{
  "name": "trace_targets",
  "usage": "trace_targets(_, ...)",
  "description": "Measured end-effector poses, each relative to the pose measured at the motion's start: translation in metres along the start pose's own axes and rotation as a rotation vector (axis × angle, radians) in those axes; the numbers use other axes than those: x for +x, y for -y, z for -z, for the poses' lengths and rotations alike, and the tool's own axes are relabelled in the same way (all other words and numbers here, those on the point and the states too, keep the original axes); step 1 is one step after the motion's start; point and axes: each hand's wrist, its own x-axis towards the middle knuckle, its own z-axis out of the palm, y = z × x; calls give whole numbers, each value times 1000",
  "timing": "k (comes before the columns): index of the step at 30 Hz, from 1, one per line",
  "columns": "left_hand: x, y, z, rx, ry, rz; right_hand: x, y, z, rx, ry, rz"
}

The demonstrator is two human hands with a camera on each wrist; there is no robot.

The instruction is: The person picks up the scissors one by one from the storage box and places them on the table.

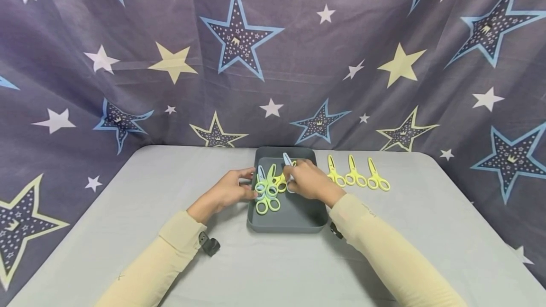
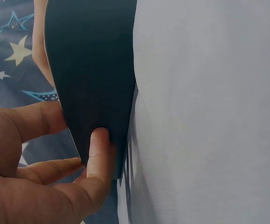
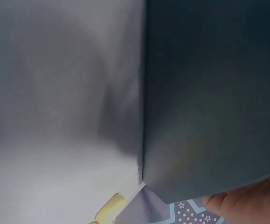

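Two holds at once: pinching blue scissors (image 1: 287, 159) with the right grip (image 1: 308, 180), within the tray's (image 1: 287, 226) bounds, and grasping the tray wall with the left grip (image 1: 230, 188). Brace firmly on the left; steer the blades clear of yellow scissors (image 1: 277, 180) just left of the right grip and green scissors (image 1: 271, 172) beside the left. Seen from the head: blue scissors, out of sight at the right wrist. Seen from the left wrist: one finger (image 2: 99, 151) against the outer wall, unclear from above.

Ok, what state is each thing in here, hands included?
tray: upright, open-topped, holding scissors
clustered scissors: overlapping inside tray
blue scissors: pinched, handles partly hidden
three yellow scissors: lying closed on table
left hand: holding tray's left side
right hand: pinching blue scissors
curtain: hanging
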Motion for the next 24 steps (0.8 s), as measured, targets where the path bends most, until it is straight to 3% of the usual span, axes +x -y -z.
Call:
trace_targets(15, -1, -2, 0, 3, 4, 15, -5, -3, 9, -76, -21, -46)
trace_targets(24, -1, -2, 0, 19, -2, 20, -12, -5, 13, -158, -85, 0)
